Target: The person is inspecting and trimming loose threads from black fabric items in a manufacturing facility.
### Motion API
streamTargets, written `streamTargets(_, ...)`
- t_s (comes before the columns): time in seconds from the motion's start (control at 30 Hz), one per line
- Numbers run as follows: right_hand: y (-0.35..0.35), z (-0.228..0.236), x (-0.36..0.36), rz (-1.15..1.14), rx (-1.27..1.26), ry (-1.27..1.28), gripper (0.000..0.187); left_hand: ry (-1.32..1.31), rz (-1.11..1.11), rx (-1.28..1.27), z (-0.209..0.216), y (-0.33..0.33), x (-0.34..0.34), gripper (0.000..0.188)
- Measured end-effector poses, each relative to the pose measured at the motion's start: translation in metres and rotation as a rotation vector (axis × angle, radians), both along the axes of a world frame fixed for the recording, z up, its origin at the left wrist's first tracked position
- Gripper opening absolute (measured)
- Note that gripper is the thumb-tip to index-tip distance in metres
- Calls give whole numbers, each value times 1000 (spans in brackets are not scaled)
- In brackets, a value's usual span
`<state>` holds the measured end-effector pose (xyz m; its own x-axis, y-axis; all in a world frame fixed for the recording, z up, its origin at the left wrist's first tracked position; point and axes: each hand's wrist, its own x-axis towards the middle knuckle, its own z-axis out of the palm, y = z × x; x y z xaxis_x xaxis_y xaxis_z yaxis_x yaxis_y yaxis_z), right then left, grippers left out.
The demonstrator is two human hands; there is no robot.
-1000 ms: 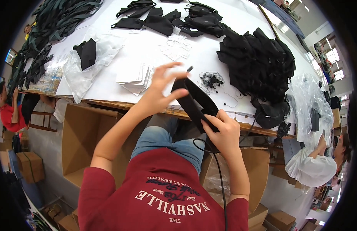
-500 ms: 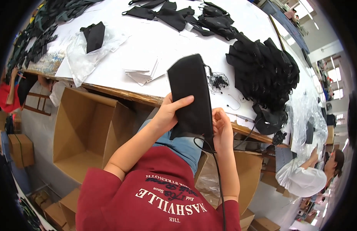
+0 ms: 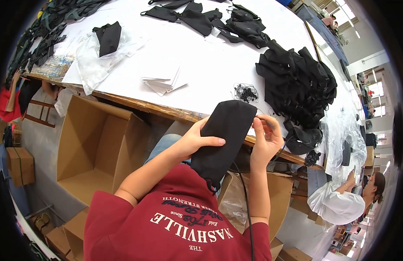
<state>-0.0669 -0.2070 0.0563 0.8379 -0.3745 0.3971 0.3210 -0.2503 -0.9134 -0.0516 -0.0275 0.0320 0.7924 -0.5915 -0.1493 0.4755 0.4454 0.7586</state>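
A flat black fabric pouch [image 3: 230, 124] is held up before my body, just off the table's near edge. My left hand [image 3: 193, 141] grips it by its left side, thumb lying across the front. At the pouch's upper right edge my right hand [image 3: 266, 141] is closed in a pinch; what lies between the fingertips is too small to make out. A dark loop hangs at the pouch's lower end. Behind the pouch, on the white table [image 3: 136, 78], sits a tangle of black thread-like bits [image 3: 246, 92].
A big pile of black pouches [image 3: 297, 82] lies right, more black pieces [image 3: 210, 21] at the back. White cards [image 3: 164, 82] and a clear plastic bag [image 3: 90, 65] lie left. An open carton [image 3: 90, 148] stands below the edge. A person in white [image 3: 340, 202] is at right.
The pouch has come down toward my body and tilted, its top now leaning right. My right hand has moved up to the pouch's upper right edge from its lower right side.
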Motion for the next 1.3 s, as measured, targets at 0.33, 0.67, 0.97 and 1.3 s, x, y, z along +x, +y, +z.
streamTargets(0.33,19,20,-26,371,-331,57,14,227,160,-94,5,10,23,27)
streamTargets(0.67,24,26,-40,552,-330,229,13,267,170,-172,-10,19,36,25)
streamTargets(0.97,25,38,-40,188,-1324,-75,50,348,116,-246,7,13,8,26)
streamTargets(1.3,-17,37,-37,420,-351,34,37,-687,188,272,-4,45,15,54)
